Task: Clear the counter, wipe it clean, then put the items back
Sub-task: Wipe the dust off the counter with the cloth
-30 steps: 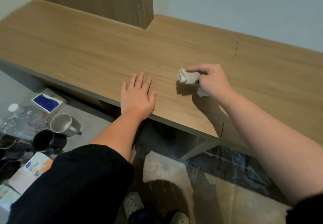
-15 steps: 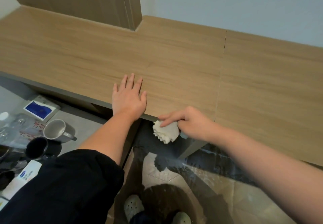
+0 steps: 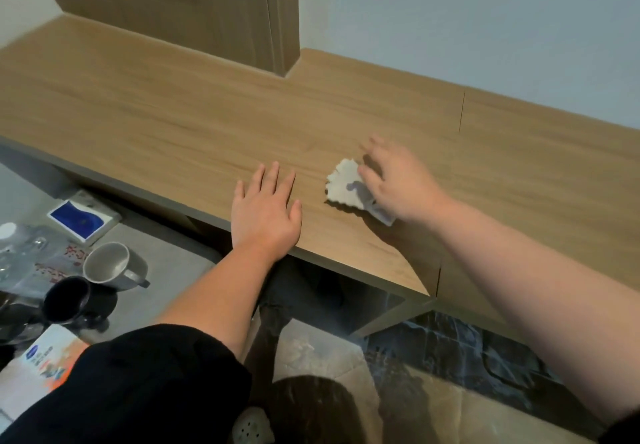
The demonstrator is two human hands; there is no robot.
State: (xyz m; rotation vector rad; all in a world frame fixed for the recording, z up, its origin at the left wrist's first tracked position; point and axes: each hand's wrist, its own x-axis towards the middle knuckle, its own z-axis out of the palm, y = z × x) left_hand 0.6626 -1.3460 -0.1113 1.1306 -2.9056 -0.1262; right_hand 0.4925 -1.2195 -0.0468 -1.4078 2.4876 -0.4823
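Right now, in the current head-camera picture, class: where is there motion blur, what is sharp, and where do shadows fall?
Head view: the right hand is motion-blurred, its fingertips smeared. The left hand, flat on the counter, is sharp. A finger shadow falls on the white wipe, and the right forearm casts a shadow on the counter near its front edge.

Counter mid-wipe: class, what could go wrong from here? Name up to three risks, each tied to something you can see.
1. The left hand lies flat on the counter, so the patch under it may go unwiped.
2. The right hand presses the tissue near the front edge. A stroke towards the person could drop it.
3. The grey mug and dark mug sit near the left sleeve, where an elbow could knock them.
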